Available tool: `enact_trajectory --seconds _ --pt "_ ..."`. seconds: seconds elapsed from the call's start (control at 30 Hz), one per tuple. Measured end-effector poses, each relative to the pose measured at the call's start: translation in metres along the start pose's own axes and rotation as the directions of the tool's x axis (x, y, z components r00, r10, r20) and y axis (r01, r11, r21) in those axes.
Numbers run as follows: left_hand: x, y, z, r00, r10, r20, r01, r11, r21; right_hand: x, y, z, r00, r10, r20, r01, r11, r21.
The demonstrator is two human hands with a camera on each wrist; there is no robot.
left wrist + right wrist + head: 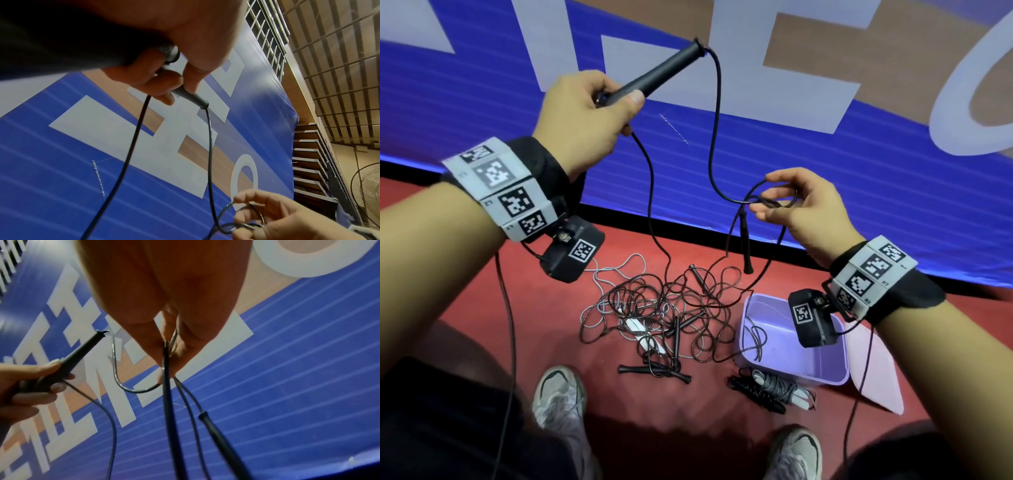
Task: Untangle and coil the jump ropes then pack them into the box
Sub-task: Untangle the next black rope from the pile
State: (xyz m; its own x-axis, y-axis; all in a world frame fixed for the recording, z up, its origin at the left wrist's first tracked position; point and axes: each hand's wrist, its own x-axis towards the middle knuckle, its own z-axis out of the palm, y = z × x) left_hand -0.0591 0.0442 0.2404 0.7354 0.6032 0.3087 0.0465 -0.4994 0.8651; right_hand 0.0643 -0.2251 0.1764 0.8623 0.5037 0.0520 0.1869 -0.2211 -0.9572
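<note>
My left hand [599, 102] grips a black jump-rope handle [661, 72] raised in front of the blue banner; a second strand hangs from under its fingers down to the floor pile. The black rope [714, 137] runs from the handle's tip down to my right hand [787, 202], which pinches a small loop of it [774, 198]. A second black handle [744, 240] dangles below that hand. In the right wrist view the fingers [185, 344] pinch the strands and the handle [222, 439] hangs. A tangled pile of black and grey ropes [661, 315] lies on the red floor. The lilac box [825, 366] stands open to its right.
Two coiled ropes, one black and one grey [770, 390], lie in front of the box. The pink lid [876, 373] rests beside it on the right. My shoes [558, 394] stand near the pile. A rope end hangs into the box [756, 339].
</note>
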Motion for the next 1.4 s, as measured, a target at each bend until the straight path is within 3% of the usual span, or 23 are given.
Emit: enact_trajectory --seconds 0.07,0.13,0.2,0.37,0.43,0.6,0.67,0.73,0.87,1.0,1.13,1.4 --pt "-0.002 -0.002 0.005 1.000 -0.007 0.004 0.007 1.000 0.020 -0.002 -0.001 -0.001 0.996 -0.084 -0.008 0.082 0.985 -0.152" --pt "-0.002 -0.003 0.007 1.000 -0.016 -0.009 0.016 0.999 0.034 -0.005 -0.006 -0.004 0.976 -0.209 0.055 0.212 0.877 -0.431" --pt "0.000 -0.004 0.007 0.999 -0.028 -0.043 0.029 0.999 0.023 -0.006 -0.010 -0.008 0.956 -0.264 0.126 0.287 0.761 -0.582" --pt "0.004 -0.004 0.002 0.993 -0.011 -0.115 0.012 1.000 0.010 -0.002 -0.008 -0.018 0.969 -0.240 0.058 0.190 0.573 -0.797" --pt "0.003 -0.005 0.003 0.994 -0.015 -0.113 0.017 1.000 0.019 0.000 -0.006 -0.020 0.979 -0.205 0.017 0.130 0.547 -0.827" --pt "0.000 -0.006 0.004 0.999 -0.021 -0.049 0.020 1.000 -0.023 0.006 0.000 -0.022 0.987 -0.136 -0.084 0.064 0.818 -0.572" --pt "0.000 -0.006 0.004 0.999 -0.011 -0.035 0.011 1.000 -0.022 0.007 -0.001 -0.019 0.993 -0.056 -0.105 0.015 0.935 -0.355" --pt "-0.001 -0.006 0.005 0.999 0.009 -0.044 -0.009 1.000 -0.003 0.005 -0.005 -0.015 0.994 0.013 -0.111 -0.027 0.992 -0.122" --pt "-0.003 -0.004 0.009 0.999 -0.023 -0.033 0.023 1.000 -0.012 -0.001 -0.014 -0.007 0.999 0.041 -0.030 -0.038 0.993 0.112" --pt "-0.007 -0.004 0.015 0.989 -0.115 0.094 0.122 0.989 -0.079 -0.009 -0.022 0.003 1.000 0.007 0.025 -0.012 0.976 0.217" --pt "-0.015 -0.002 0.026 0.945 -0.249 0.213 0.288 0.941 -0.178 -0.018 -0.029 0.014 0.995 -0.041 0.094 0.013 0.960 0.279" --pt "-0.038 0.010 0.044 0.905 -0.227 0.360 0.324 0.916 -0.236 -0.030 -0.039 0.027 0.960 -0.042 0.276 -0.104 0.863 0.494"
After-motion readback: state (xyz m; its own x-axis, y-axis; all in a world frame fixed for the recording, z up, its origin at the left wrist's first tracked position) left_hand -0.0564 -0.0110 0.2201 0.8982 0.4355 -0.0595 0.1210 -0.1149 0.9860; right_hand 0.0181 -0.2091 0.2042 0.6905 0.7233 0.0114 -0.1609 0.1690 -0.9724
